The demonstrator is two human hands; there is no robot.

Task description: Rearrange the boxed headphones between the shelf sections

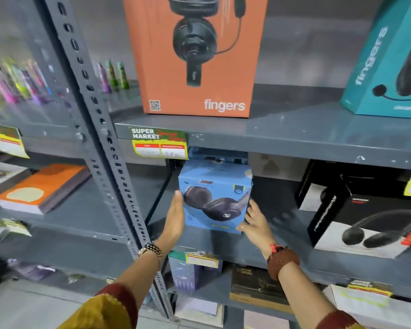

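A blue headphone box point(215, 198) stands at the left end of the middle grey shelf point(282, 255), just under the upper shelf's edge. My left hand point(175, 219) presses flat against its left side. My right hand point(255, 220) grips its lower right corner. Both hands hold the box between them. On the upper shelf point(294, 131) stand an orange headphone box point(195, 55) and, at the far right, a teal headphone box point(387, 67). A black-and-white headphone box point(365, 217) lies tilted at the right of the middle shelf.
A perforated grey upright post point(100, 129) divides this bay from the left bay, which holds an orange book point(43, 186) and coloured bottles point(17, 81). A price tag point(159, 143) hangs from the upper shelf's edge. Smaller boxes point(256, 286) sit on the lower shelf.
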